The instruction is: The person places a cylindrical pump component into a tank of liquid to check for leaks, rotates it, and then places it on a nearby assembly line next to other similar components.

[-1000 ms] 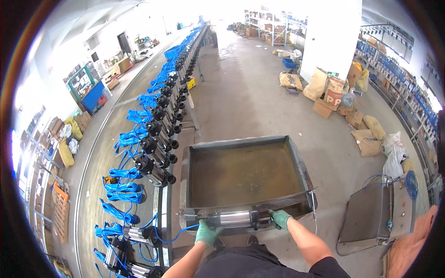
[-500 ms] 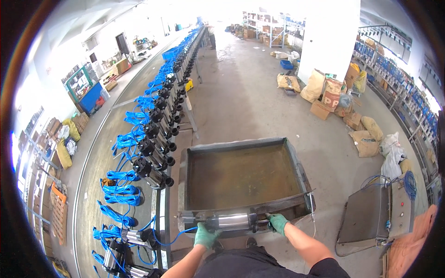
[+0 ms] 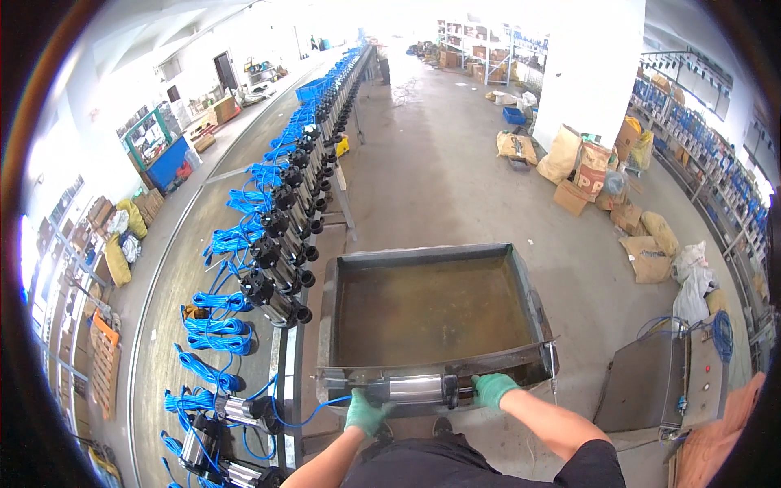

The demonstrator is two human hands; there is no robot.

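Note:
A silver cylindrical pump (image 3: 413,389) with black ends lies sideways along the near rim of a metal water tank (image 3: 328,313). My left hand (image 3: 368,413), in a green glove, is closed around its left part from the near side. A blue cable (image 3: 313,416) runs from that end to the bench at the left. My right hand (image 3: 495,391), also gloved in green, is at the pump's right end, fingers closed by a thin dark piece there. What exactly those fingers grip is too small to make out.
On the long bench (image 3: 154,325) at left stand rows of black-and-silver pumps (image 3: 272,299) with coiled blue cables (image 3: 215,335). A control box (image 3: 706,378) stands at the right. Sacks (image 3: 561,154) and cartons lie along the right, near a white pillar (image 3: 586,73).
The view has shifted slightly, so the surroundings sit a little further right in the picture. Both hands stay at the pump, and the pump has hardly moved against the tank.

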